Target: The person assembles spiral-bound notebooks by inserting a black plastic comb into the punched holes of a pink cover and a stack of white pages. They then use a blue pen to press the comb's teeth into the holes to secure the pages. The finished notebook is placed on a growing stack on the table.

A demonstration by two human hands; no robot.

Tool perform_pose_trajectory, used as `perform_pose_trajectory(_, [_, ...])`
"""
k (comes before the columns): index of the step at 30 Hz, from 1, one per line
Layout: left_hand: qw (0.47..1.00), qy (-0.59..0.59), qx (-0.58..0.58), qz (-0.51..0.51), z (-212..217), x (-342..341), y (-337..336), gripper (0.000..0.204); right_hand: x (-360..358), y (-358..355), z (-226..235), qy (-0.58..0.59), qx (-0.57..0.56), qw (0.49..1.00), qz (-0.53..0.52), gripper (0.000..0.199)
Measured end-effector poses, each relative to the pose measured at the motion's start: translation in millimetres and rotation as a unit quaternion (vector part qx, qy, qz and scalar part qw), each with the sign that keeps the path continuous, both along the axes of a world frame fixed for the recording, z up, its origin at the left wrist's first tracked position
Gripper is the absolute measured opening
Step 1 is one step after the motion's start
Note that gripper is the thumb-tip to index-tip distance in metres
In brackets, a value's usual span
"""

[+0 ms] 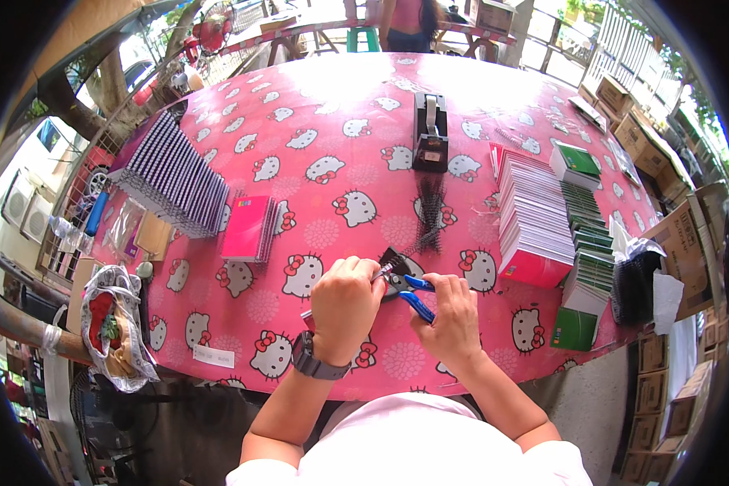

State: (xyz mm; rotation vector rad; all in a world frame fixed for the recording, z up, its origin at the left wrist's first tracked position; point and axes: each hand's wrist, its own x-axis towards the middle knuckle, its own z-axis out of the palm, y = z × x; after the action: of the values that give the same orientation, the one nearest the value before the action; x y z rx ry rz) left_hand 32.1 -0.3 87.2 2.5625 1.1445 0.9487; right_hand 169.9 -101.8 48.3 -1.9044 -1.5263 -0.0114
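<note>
My right hand (452,320) grips pliers (417,306) with blue handles, their dark jaws pointing left towards my left hand. The handles stand apart. My left hand (344,296), with a dark watch at the wrist, is closed beside the jaws. What it holds is mostly hidden; a thin edge shows left of the wrist, and dark coiled wire seems to lie at its fingertips. Beyond the pliers lies a bunch of black spiral binding coils (429,209), in front of a black tape dispenser (431,146).
At left stand a tall stack of spiral notebooks (170,178) and a smaller pink notebook stack (249,228). Rows of pink booklets (535,219) and green booklets (585,267) fill the right. A fabric pouch (115,324) hangs at the left edge; cardboard boxes (676,243) stand right.
</note>
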Motion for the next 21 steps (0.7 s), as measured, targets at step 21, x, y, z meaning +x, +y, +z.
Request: perform_pose_trajectory(21, [0.998,0.064,0.002,-0.011,0.0,9.7,5.0,0.015,14.2,0.1,-3.5,0.092,-0.068,0.993,-0.012,0.032])
